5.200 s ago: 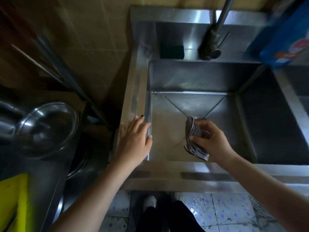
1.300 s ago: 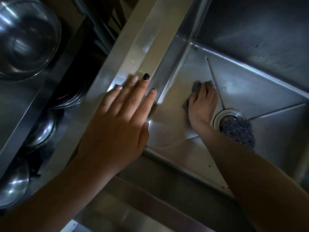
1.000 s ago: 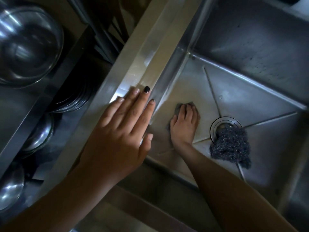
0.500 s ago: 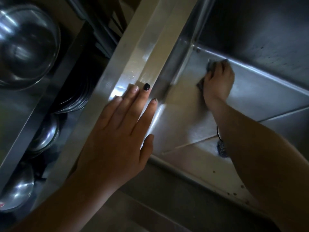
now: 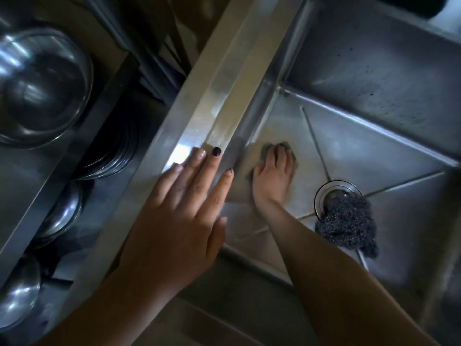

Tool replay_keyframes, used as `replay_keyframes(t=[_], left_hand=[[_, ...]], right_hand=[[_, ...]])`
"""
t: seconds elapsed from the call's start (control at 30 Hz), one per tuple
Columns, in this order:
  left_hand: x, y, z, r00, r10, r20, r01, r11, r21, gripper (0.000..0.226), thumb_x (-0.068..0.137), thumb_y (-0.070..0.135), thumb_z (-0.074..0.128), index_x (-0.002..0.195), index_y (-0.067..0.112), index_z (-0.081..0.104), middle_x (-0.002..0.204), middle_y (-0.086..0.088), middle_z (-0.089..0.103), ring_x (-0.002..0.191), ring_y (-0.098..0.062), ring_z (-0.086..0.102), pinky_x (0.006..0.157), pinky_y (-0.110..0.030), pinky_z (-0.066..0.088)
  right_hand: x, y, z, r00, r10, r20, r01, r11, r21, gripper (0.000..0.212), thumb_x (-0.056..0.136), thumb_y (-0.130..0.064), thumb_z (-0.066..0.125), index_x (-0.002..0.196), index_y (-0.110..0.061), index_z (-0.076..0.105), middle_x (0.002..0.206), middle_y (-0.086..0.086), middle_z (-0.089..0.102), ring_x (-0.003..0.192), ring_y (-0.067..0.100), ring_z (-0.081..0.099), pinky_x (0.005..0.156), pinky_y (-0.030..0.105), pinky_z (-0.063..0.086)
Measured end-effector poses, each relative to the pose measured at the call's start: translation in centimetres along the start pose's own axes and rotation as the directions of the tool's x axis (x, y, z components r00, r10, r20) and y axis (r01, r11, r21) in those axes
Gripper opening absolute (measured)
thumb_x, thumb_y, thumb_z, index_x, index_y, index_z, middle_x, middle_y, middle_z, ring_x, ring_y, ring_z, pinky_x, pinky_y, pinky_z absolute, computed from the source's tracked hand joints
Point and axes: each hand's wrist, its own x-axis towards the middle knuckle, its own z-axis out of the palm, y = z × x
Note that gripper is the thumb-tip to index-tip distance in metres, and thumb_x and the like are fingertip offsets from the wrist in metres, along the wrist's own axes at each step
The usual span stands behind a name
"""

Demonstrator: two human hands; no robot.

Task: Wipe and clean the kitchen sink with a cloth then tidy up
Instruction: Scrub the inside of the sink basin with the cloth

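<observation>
The steel sink [image 5: 374, 78] fills the right of the head view. My right hand [image 5: 273, 173] lies flat on the sink floor near the left wall, pressing a grey cloth [image 5: 287, 146] of which only the edges show past my fingers. My left hand [image 5: 179, 216] rests palm down, fingers straight, on the sink's left rim [image 5: 224, 71]. A dark scouring pad [image 5: 346, 223] lies partly over the drain [image 5: 335, 193].
Steel bowls [image 5: 42, 83] and stacked dishes [image 5: 109, 151] sit on a rack to the left of the sink. The sink's near wall runs under my right forearm.
My right hand has slid the cloth back from the far corner of the sink floor toward the left wall and me. My left hand has stayed on the rim.
</observation>
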Motion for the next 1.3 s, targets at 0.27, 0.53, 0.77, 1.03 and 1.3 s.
replay_keyframes(t=[0.27,0.53,0.77,1.03,1.3], left_hand=[[-0.2,-0.1,0.3,1.000,0.010,0.019,-0.011,0.999,0.048,0.055,0.091,0.027,0.040,0.141,0.008,0.033,0.149,-0.017,0.029,0.140,-0.031,0.022,0.114,-0.042,0.015],[-0.2,-0.2,0.4,1.000,0.027,-0.002,-0.027,0.998,0.058,0.053,0.091,0.024,0.042,0.141,0.008,0.034,0.149,-0.017,0.030,0.139,-0.032,0.023,0.114,-0.042,0.017],[-0.1,-0.2,0.4,1.000,0.017,-0.014,-0.017,0.999,0.036,0.053,0.087,0.025,0.043,0.138,0.009,0.041,0.147,-0.017,0.032,0.139,-0.030,0.025,0.113,-0.041,0.017],[-0.6,-0.1,0.7,0.992,0.022,-0.124,-0.025,0.999,-0.022,0.048,0.088,0.024,0.045,0.133,0.010,0.050,0.147,-0.015,0.034,0.139,-0.028,0.027,0.113,-0.043,0.024],[-0.5,-0.2,0.4,0.998,0.025,-0.062,-0.027,0.999,-0.035,0.052,0.085,0.028,0.044,0.134,0.010,0.048,0.147,-0.016,0.034,0.138,-0.030,0.028,0.112,-0.044,0.023]], right_hand=[[10.0,-0.3,-0.9,0.969,-0.248,0.000,0.247,0.963,-0.106,0.045,0.090,-0.024,0.038,0.131,-0.009,0.048,0.140,0.013,0.043,0.131,0.028,0.036,0.111,0.033,0.017],[11.5,3.7,-3.0,0.986,-0.163,-0.028,0.159,0.982,-0.104,0.046,0.096,-0.026,0.036,0.139,-0.009,0.040,0.148,0.014,0.033,0.137,0.029,0.027,0.115,0.036,0.016],[4.3,5.1,-3.3,0.999,-0.009,0.037,0.010,0.999,-0.033,0.055,0.094,-0.032,0.046,0.141,-0.007,0.031,0.149,0.018,0.025,0.137,0.035,0.019,0.115,0.042,0.014],[-1.9,4.9,-4.1,0.951,-0.044,0.307,0.085,0.989,-0.122,0.062,0.088,-0.004,0.048,0.145,-0.009,0.024,0.153,0.013,0.018,0.140,0.028,0.015,0.115,0.034,0.013],[-2.5,6.1,-9.6,0.896,0.105,0.431,-0.161,0.982,0.095,0.046,0.078,-0.011,0.071,0.123,-0.009,0.057,0.120,0.013,0.062,0.108,0.027,0.057,0.087,0.028,0.042]])
